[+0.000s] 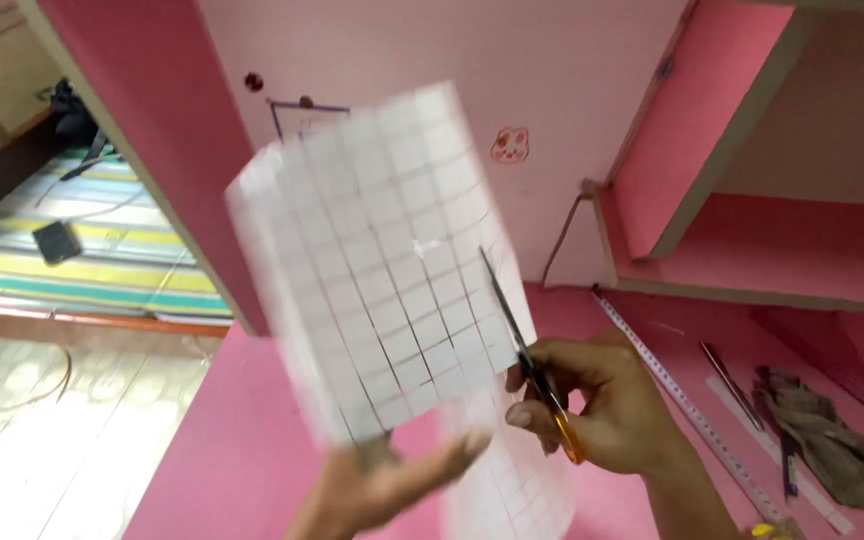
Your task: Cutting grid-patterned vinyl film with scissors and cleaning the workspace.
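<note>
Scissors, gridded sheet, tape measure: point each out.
scissors (512, 320), head view, on the blade against the sheet
gridded sheet (382, 260), head view, middle of the white squared face
tape measure (687, 405), head view, mid-strip on the pink surface

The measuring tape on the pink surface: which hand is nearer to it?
Right. The right hand, holding the scissors, is just left of the measuring tape. The left hand holds the gridded sheet from below, farther left.

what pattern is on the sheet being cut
White sheet with a dark square grid, seen in the head view.
</note>
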